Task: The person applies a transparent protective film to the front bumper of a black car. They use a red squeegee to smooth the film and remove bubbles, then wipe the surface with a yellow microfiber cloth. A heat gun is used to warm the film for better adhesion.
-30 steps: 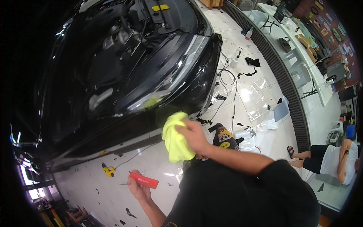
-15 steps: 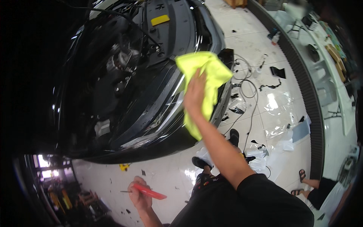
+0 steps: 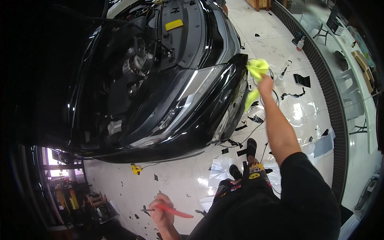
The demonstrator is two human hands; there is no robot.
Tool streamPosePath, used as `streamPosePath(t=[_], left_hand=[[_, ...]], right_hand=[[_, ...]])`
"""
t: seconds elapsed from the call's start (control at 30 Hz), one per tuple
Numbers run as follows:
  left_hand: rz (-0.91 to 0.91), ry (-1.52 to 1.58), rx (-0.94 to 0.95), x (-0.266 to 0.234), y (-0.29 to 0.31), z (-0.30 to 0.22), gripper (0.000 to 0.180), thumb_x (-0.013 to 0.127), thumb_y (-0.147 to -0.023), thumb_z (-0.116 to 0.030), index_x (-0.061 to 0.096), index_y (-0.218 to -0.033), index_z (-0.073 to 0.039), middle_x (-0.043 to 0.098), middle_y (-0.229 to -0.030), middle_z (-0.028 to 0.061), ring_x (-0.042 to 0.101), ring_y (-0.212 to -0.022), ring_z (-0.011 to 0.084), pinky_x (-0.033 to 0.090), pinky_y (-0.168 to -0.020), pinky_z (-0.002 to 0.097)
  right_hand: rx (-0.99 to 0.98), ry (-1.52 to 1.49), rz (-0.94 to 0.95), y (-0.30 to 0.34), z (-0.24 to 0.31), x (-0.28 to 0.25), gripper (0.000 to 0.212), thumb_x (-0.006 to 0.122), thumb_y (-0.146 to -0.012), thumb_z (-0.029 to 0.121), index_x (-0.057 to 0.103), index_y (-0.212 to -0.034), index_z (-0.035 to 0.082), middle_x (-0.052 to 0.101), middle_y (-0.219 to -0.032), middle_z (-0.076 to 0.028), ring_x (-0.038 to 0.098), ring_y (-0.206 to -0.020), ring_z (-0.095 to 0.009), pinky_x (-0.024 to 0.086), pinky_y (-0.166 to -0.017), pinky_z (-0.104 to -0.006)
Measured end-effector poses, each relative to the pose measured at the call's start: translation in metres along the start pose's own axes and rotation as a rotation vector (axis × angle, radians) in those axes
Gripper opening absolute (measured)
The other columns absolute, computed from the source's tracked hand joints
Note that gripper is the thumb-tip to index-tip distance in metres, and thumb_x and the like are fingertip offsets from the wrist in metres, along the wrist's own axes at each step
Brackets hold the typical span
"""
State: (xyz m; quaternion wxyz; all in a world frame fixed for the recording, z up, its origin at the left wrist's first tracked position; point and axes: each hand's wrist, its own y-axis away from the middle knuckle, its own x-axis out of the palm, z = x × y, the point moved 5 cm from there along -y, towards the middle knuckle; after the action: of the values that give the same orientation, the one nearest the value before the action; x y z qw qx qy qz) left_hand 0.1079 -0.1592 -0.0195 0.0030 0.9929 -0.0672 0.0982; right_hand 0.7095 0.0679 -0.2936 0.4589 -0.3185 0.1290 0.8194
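My right hand [image 3: 265, 85] grips a bright yellow-green cloth [image 3: 259, 67] beyond the front corner of a black car [image 3: 192, 144]. Part of the cloth hangs down beside the bumper. On that corner, the headlight [image 3: 168, 118] has glossy, reflective surfaces around it. My left hand [image 3: 162, 214], low in the view, is closed around a flat red tool [image 3: 176, 211], slightly blurred; a thin dark tip pokes out on the hand's other side. Whether that tip belongs to the red tool, I cannot tell.
The bonnet is up over the engine bay [image 3: 138, 66]. A yellow block [image 3: 174, 25] lies on the black cover there. Dark scraps and a cable [image 3: 276, 98] litter the tiled floor. A yellow tool [image 3: 136, 169] sits below the bumper. A spray bottle [image 3: 300, 44] stands near a ribbed dark strip.
My right hand has moved the cloth off the headlight area, out to the right past the bumper corner. The left hand, with the red tool, sits slightly lower and further right; the view has shifted.
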Motion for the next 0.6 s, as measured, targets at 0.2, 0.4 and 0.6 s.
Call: streamPosePath(t=[0.2,0.4,0.6], left_hand=[[0.009,0.046,-0.184,-0.022,0.02,0.039,0.033,0.067,-0.102,-0.03,0.06,-0.087,-0.002,0.06,-0.087,0.012,0.051,-0.068,0.013,0.042,-0.062,0.0254],[0.051,-0.114,-0.23,-0.004,0.015,0.089,0.033,0.069,-0.098,-0.024,0.066,-0.079,0.003,0.068,-0.108,0.0137,0.059,-0.075,0.0139,0.045,-0.066,0.0278],[0.422,-0.231,-0.371,0.104,-0.028,0.134,0.026,0.065,-0.096,-0.014,0.065,-0.076,0.004,0.059,-0.145,0.0179,0.059,-0.078,0.0099,0.043,-0.066,0.0259]], right_hand=[[-0.049,0.421,0.357,0.202,-0.158,-0.088,0.023,0.054,-0.091,0.006,0.068,-0.108,-0.001,0.071,-0.096,-0.028,0.07,-0.092,-0.046,0.054,-0.081,-0.0564],[0.076,0.044,0.337,0.366,-0.144,-0.144,0.02,0.049,-0.096,0.01,0.064,-0.103,-0.002,0.068,-0.1,-0.032,0.065,-0.099,-0.051,0.049,-0.084,-0.0579],[0.281,-0.461,0.872,0.362,-0.028,-0.179,0.047,0.056,-0.105,0.039,0.07,-0.103,-0.005,0.072,-0.093,-0.017,0.067,-0.086,-0.028,0.05,-0.08,-0.041]])
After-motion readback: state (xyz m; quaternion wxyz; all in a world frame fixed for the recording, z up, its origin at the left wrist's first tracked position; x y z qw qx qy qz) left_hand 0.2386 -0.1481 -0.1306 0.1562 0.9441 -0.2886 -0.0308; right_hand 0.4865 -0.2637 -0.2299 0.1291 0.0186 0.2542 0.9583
